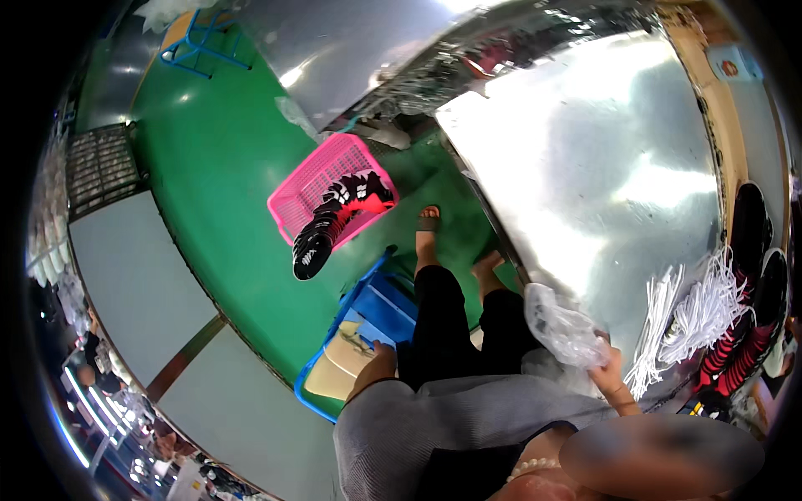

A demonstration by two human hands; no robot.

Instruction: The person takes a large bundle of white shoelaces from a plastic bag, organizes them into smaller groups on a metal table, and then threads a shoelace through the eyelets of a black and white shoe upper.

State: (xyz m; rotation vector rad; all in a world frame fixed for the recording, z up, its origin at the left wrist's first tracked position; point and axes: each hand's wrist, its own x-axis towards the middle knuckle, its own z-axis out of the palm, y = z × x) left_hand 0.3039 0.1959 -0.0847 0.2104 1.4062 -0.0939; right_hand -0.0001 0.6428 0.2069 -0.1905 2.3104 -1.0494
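Note:
My right hand (611,374), on the metal tabletop (576,167), has its fingers closed on a crumpled clear plastic bag (561,330). Beside it lie bundles of white shoelaces (660,330), with black and red shoes (739,334) at the far right. Down on my left side, my left hand (383,355) is closed at the edge of a blue chair (380,301); its fingertips are partly hidden. A beige pad (341,363) rests on that chair.
On the green floor (217,184) stands a pink basket (296,188) holding a row of black, red and white shoe parts (342,204). Grey tables (142,275) line the left. A blue-framed stool (200,50) stands far back, near a dark crate (104,167).

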